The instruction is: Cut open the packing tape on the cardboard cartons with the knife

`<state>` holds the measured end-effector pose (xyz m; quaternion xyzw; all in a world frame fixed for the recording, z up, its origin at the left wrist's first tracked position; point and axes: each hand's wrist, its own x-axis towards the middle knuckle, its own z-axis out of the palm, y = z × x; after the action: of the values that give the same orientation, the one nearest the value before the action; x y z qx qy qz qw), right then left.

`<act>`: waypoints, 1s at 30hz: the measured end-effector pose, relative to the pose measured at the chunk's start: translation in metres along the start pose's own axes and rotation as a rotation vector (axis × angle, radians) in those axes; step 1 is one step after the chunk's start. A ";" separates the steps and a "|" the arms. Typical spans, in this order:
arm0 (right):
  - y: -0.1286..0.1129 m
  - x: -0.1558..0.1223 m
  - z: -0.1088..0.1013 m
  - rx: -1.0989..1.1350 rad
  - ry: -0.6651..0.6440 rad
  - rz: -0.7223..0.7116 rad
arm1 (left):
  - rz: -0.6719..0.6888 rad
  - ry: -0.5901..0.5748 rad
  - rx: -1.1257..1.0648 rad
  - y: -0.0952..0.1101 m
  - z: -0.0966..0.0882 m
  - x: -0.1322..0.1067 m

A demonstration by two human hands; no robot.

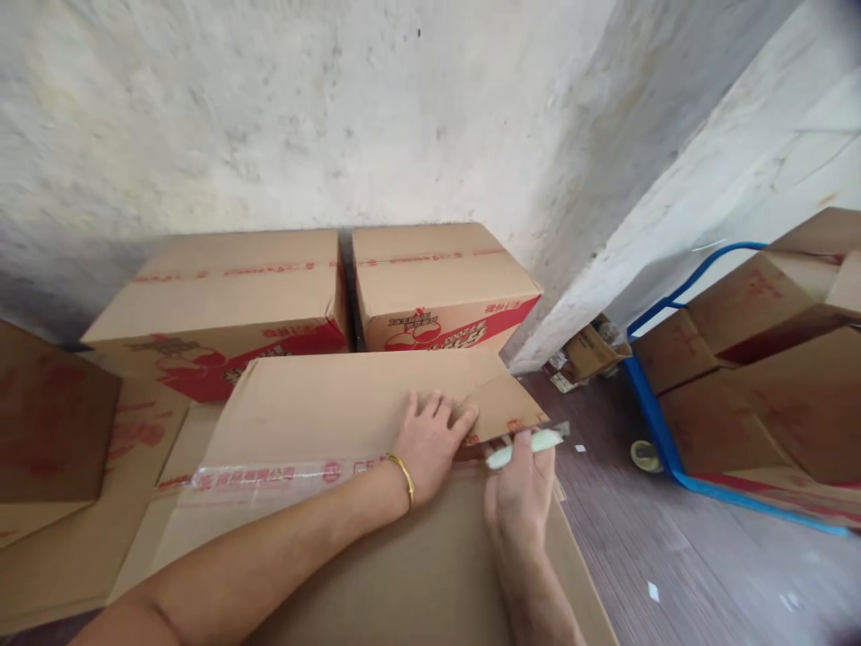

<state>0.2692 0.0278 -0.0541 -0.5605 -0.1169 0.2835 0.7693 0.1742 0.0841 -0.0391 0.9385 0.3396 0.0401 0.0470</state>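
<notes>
In front of me is a large cardboard box [309,404], its top seam covered by clear tape with red print [282,475]. At the right end the seam has parted and the far flap [504,404] lifts a little. My left hand [434,440], a gold bangle on its wrist, lies with fingers spread on the far flap beside the seam. My right hand [525,489] is wrapped round a pale green utility knife [525,449] at the right end of the seam. The blade points right, past the box's edge. Some right-hand fingers are hidden under the flap.
Two taped boxes, one at left [235,278] and one at right [430,269], stand against the wall [302,117]. Another box [54,422] is at far left. A blue hand truck [652,404] with boxes stands on the right. A tape roll [646,456] and paper scraps lie on the floor.
</notes>
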 end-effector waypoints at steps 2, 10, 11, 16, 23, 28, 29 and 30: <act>0.008 -0.006 -0.002 0.003 -0.042 0.079 | -0.073 0.010 0.079 -0.001 0.010 -0.014; 0.018 -0.022 -0.009 -0.047 -0.129 0.129 | -0.070 -0.002 -0.022 -0.019 -0.001 -0.042; 0.018 -0.022 -0.009 -0.040 -0.132 0.127 | -0.115 0.035 -0.053 -0.032 -0.009 -0.050; 0.019 -0.023 -0.009 -0.073 -0.068 0.109 | -0.843 0.265 0.059 -0.121 -0.042 -0.124; 0.021 -0.024 -0.010 -0.137 -0.075 0.035 | -1.232 0.049 -0.116 -0.139 -0.041 -0.174; 0.020 -0.026 -0.010 -0.184 -0.076 0.008 | -1.252 -0.004 -0.034 -0.135 -0.059 -0.160; 0.020 -0.027 -0.010 -0.189 -0.059 0.011 | -1.270 -0.011 -0.061 -0.138 -0.062 -0.158; 0.019 -0.027 -0.009 -0.183 -0.046 0.021 | -1.283 -0.013 -0.094 -0.143 -0.064 -0.157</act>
<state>0.2457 0.0094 -0.0714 -0.6228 -0.1542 0.2927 0.7090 -0.0434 0.0970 0.0014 0.5458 0.8312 0.0130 0.1047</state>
